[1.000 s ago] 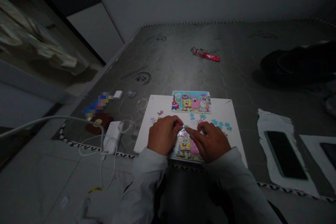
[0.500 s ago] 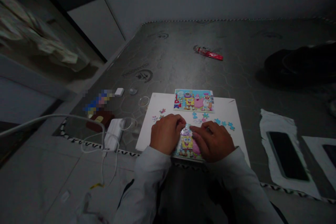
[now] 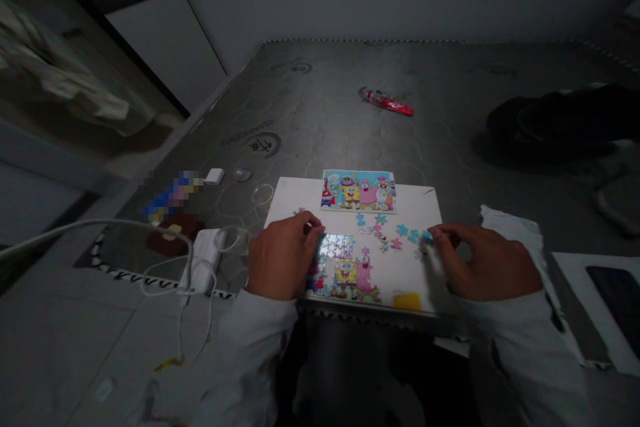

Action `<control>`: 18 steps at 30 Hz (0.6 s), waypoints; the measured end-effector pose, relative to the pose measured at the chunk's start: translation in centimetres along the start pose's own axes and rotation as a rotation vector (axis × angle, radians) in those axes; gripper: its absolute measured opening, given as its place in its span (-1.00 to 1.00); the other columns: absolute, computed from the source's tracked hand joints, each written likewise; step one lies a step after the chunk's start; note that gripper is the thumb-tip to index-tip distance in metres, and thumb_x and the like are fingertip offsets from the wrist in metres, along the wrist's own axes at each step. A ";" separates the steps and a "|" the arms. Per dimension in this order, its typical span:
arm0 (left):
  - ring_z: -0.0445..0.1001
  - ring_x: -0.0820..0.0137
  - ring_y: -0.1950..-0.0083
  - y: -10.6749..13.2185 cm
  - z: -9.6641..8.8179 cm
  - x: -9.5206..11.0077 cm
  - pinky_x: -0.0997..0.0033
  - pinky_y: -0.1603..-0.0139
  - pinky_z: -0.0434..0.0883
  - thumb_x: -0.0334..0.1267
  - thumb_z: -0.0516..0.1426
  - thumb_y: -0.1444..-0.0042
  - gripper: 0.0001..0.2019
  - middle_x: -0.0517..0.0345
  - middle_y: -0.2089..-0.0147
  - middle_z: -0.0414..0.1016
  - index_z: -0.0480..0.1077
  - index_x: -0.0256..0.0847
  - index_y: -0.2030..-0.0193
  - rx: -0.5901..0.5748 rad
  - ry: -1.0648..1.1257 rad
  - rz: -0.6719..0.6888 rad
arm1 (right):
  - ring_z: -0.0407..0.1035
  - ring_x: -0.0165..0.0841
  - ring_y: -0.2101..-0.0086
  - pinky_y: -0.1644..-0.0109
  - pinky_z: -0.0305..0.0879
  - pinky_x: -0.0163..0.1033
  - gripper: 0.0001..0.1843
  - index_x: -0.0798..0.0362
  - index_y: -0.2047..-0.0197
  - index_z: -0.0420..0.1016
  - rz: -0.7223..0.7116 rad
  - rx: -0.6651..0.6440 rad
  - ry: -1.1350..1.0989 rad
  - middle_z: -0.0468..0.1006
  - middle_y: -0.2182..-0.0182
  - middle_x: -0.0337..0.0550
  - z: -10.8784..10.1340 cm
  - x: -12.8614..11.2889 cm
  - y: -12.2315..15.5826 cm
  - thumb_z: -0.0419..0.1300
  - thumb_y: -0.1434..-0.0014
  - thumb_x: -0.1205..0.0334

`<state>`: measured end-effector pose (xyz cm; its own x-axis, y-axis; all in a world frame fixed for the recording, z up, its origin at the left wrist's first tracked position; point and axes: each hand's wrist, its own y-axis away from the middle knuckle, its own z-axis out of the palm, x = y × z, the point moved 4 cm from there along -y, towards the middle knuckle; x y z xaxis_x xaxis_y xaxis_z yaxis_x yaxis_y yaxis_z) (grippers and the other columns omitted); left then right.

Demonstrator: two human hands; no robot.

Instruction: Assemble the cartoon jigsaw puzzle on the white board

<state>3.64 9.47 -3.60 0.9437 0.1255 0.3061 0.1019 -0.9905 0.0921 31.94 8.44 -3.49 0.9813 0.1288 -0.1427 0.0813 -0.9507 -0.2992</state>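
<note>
A partly joined cartoon jigsaw (image 3: 343, 272) lies on a white board (image 3: 300, 193) in front of me. My left hand (image 3: 281, 255) rests on the jigsaw's left edge, fingers curled and pressing down. My right hand (image 3: 487, 260) is at the board's right edge, its fingertips pinched at a loose blue piece (image 3: 427, 237). Several more loose pieces (image 3: 387, 230) are scattered between the jigsaw and a colourful reference picture (image 3: 358, 191) at the board's far edge. A small yellow patch (image 3: 406, 300) shows near the board's front edge.
The board lies on a grey mattress (image 3: 400, 80). A white charger with cables (image 3: 203, 257) and small items are to the left. A red wrapper (image 3: 387, 103) lies farther off. Dark clothing (image 3: 555, 123) is at right, a phone (image 3: 617, 293) on white paper nearer.
My right hand has left the jigsaw and moved right to the loose pieces at the board's edge. The left hand stays on the jigsaw. The camera shifted slightly.
</note>
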 end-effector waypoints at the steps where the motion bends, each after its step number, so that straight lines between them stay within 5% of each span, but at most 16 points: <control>1: 0.56 0.25 0.23 0.0 -0.2 -0.2 0.33 0.34 0.20 -0.08 0.11 -0.29 -0.85 0.32 0.24 0.62 0.50 0.06 0.13 -0.007 -0.010 -0.011 | 0.48 -0.22 0.32 0.31 0.06 -0.18 -0.67 0.05 0.14 0.60 0.028 -0.042 0.004 0.61 0.31 -0.14 0.0 0.2 0.0 0.06 -0.34 0.06; 7: 0.58 0.26 0.20 -0.3 -1.1 -1.9 0.36 0.34 0.23 -0.18 0.00 -0.35 -0.74 0.35 0.23 0.63 0.40 0.16 -0.08 0.032 0.001 -0.078 | 0.50 -0.23 0.33 0.33 0.07 -0.19 -0.67 0.02 0.13 0.60 0.102 -0.133 -0.022 0.62 0.34 -0.16 -0.1 0.0 0.1 0.04 -0.34 0.07; 13: 0.56 0.16 -0.05 -0.4 -1.7 -3.9 0.22 0.05 0.38 -0.42 0.00 -0.21 -0.55 0.29 -0.02 0.61 0.33 0.10 -0.18 0.028 -0.018 -0.130 | 0.49 -0.24 0.36 0.34 0.09 -0.19 -0.63 0.00 0.11 0.60 0.110 -0.182 -0.019 0.63 0.32 -0.18 0.1 0.4 0.1 0.00 -0.35 0.04; 18: 0.51 0.11 -0.14 -0.6 -1.7 -3.8 0.15 -0.03 0.39 -0.42 -0.05 -0.21 -0.51 0.19 -0.20 0.50 0.36 0.03 -0.22 0.025 -0.045 -0.119 | 0.46 -0.27 0.41 0.34 0.13 -0.20 -0.61 -0.03 0.10 0.58 0.153 -0.243 -0.048 0.62 0.31 -0.21 0.5 1.1 0.2 -0.01 -0.32 0.00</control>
<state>-0.55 9.65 -3.20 0.9375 0.2405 0.2517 0.2215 -0.9699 0.1016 32.90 8.50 -4.22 0.9765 -0.0136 -0.2149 -0.0219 -0.9991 -0.0364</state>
